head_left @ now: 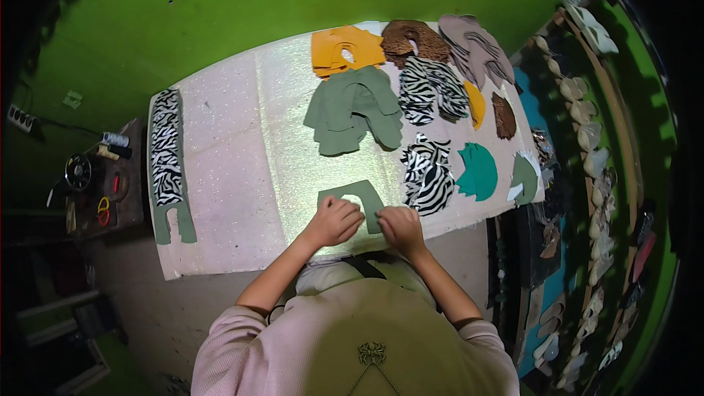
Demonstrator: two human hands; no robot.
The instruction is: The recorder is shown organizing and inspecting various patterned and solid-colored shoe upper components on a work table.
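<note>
The green stack (353, 114) lies on the bench (227, 169), and everything else is placed from it. The green piece (372, 204), a curved cutout with an open middle, lies nearer the person than the green stack, by the bench's near edge. The left hand (336, 221) is over the piece's left side, its fingers curled close together; the right hand (400, 226) is at its right edge, thumb and fingers drawn in. Whether either grip is clamped on the piece, I cannot tell.

Just beyond the green stack is a yellow stack (334, 53), with a brown spotted stack (414, 35) and a mauve stack (475, 48) beyond it to the right. A zebra-print stack (422, 88) lies just to its right. Nearer and to its right come zebra-print pieces (427, 183), then teal pieces (479, 174).

Well to its left, a long zebra-print strip (166, 150) runs along the bench's end. Farther left, a small table (126, 224) bears scissors (103, 210) and thread spools (115, 139).
</note>
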